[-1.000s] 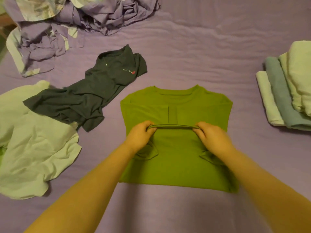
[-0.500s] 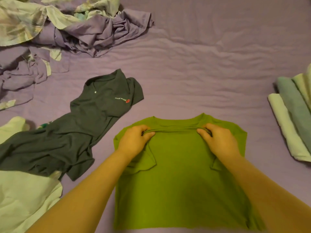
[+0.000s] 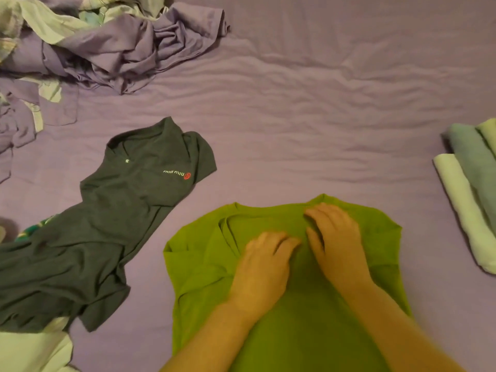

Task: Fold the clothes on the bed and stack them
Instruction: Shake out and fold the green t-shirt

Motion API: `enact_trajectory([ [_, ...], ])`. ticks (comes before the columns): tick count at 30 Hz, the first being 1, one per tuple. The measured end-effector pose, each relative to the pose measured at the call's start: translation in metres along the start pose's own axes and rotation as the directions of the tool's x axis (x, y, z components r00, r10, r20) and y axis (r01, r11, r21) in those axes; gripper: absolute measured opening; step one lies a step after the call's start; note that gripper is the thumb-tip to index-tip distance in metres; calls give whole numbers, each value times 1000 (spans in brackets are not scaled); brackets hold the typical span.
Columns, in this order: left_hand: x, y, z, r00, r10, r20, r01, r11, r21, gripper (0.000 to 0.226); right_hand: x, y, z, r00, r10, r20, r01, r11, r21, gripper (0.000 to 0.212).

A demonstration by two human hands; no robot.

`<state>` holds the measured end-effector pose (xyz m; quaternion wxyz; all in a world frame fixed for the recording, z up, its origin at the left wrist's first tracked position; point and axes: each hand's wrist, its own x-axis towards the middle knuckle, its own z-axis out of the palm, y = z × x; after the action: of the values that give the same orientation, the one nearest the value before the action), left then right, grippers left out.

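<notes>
A bright green T-shirt (image 3: 308,304) lies on the purple bed sheet (image 3: 322,116) in front of me, its lower half folded up to the collar. Both hands lie on its upper middle. My left hand (image 3: 264,261) rests flat on the cloth with its fingers spread. My right hand (image 3: 335,237) lies just below the collar, fingers stretched to the upper left and thumb beside a small wrinkle. A dark navy polo shirt (image 3: 128,210) with a small red logo lies unfolded to the left. A stack of folded pale green and teal clothes (image 3: 467,183) sits at the right edge.
Crumpled purple and pale patterned bedding (image 3: 120,49) is heaped at the far left. A pale green garment (image 3: 32,350) lies at the bottom left, partly under the navy shirt. Bare sheet stretches between the green shirt and the folded stack.
The hands carried the green shirt's hem up to the collar and let go of it. My left hand then slid right, toward the middle, and both hands now lie on the cloth.
</notes>
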<state>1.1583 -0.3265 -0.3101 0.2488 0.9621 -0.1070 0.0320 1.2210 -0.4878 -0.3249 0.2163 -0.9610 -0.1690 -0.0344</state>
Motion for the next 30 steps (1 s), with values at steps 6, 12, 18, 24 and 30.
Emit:
enact_trajectory([
  [6,-10,16,44,973,74,218,-91,993,69,46,-83,25,-8,995,-94,-18,92,991,-98,33],
  [12,28,20,58,943,173,283,-240,945,222,50,-45,85,-21,994,113,-9,-114,991,-66,41],
  [18,61,19,73,951,171,259,-252,913,322,64,-5,104,-42,874,442,-201,-423,897,130,42],
  [24,55,20,67,970,36,239,-124,924,363,62,-49,86,-7,994,5,110,20,974,-224,51],
  [30,-28,16,48,962,26,271,-116,939,323,63,-38,69,-6,972,172,162,-100,921,-378,65],
])
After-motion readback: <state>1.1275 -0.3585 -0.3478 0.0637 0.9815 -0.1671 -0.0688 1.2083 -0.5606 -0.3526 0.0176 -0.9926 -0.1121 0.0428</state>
